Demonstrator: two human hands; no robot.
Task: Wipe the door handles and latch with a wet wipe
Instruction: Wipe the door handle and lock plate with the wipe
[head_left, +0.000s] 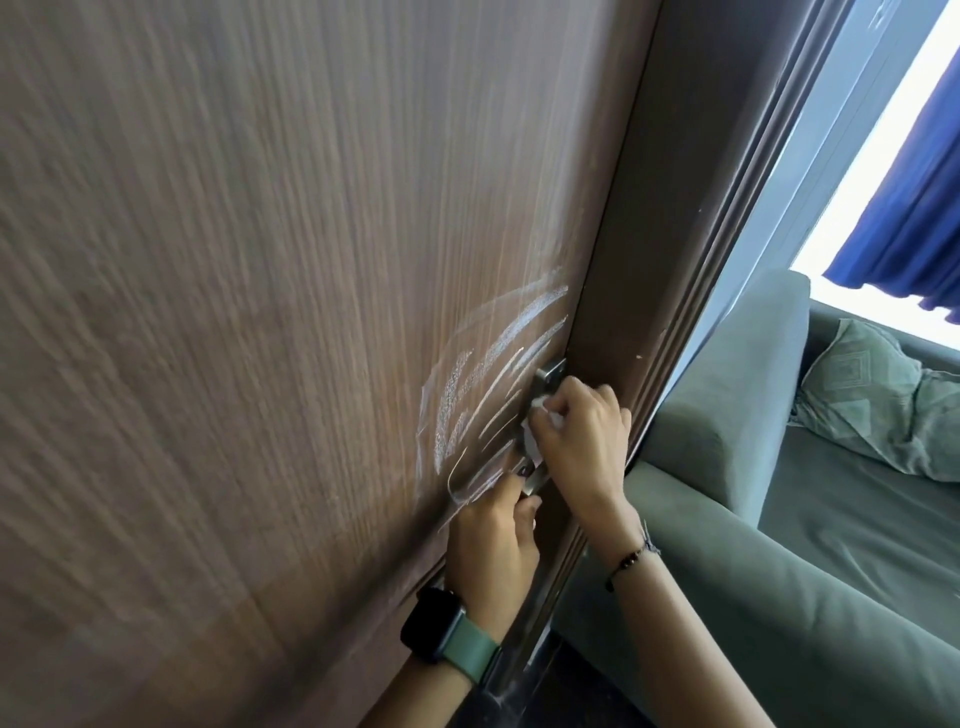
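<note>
Nearest the lens: left forearm w/ black smartwatch on a green band (445, 635), running up to the left hand (492, 540). Its grip is curled shut around the lower end of the metal door latch (545, 415), thumb and fingers pressed together on the hardware near the door's right edge. Probably it's there to steady the piece so the rubbing doesn't rattle it.

Right hand (582, 441), thin dark beaded bracelet (631, 561) at the wrist, sits just above the left. Its grip is bunched, fingertips pinching a crumpled white wet wipe (535, 441) against the metal. So the wipe is on the latch, mid-height, between hand and plate; only the latch's upper end shows clear.

Dark brown wood-grain door (260, 312) carries whitish streaks (483, 395) just left of the latch, prob. moisture or residue. Door frame (649, 260) runs along the door's right edge.

Beyond the frame: grey-green sofa (779, 571) w/ patterned cushion (883, 395), blue curtain (904, 218) at a bright window.

Judgement: latch wiping underway; handles can't be made out here, so can't tell if done.
</note>
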